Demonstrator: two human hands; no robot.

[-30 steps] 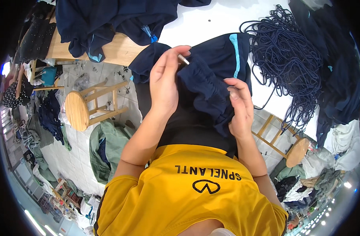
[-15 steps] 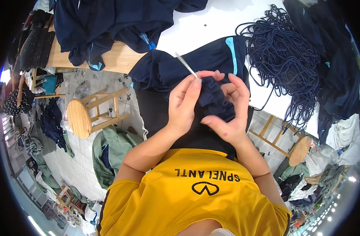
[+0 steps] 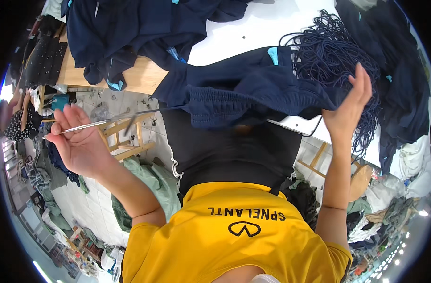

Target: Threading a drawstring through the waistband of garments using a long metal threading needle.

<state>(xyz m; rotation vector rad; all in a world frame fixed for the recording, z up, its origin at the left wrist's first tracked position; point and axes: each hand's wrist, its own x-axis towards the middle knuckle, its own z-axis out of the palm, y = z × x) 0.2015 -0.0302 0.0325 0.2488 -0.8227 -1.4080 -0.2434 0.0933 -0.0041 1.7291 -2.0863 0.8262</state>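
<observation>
"So, where is the waistband (image 3: 215, 104)?"

"Stretched crosswise between the hands, gathered along its length. The left hand (image 3: 83, 147), well left of the waistband, pinches a thin silvery rod (image 3: 88, 126) near its outer end between thumb and finger, the other fingers loosely spread."

"And the right hand (image 3: 346, 113)?"

"At the waistband's right end. Its fingers stand well apart from the thumb, with the cloth meeting the hand between them; I cannot tell whether it grips."

"How far along does the work look?"

"The rod is wholly outside the waistband, to its left. A dark cord (image 3: 151, 111) runs from the rod to the waistband's left end, so I judge the rod's pass finished and the cord at least partly through. Blur hides the exact spot where they meet."

"What is left, then?"

"No knot shows at the waistband's left end, so the cord looks unfinished there. A loose strand (image 3: 316, 126) hangs below the waistband's right end; whether it is the same cord, I cannot tell."

"Anything else around?"

"A cord heap (image 3: 331, 45) lies beyond the waistband's right end, and navy garments (image 3: 144, 26) lie beyond its left end. Whether those have cords is unclear."
</observation>
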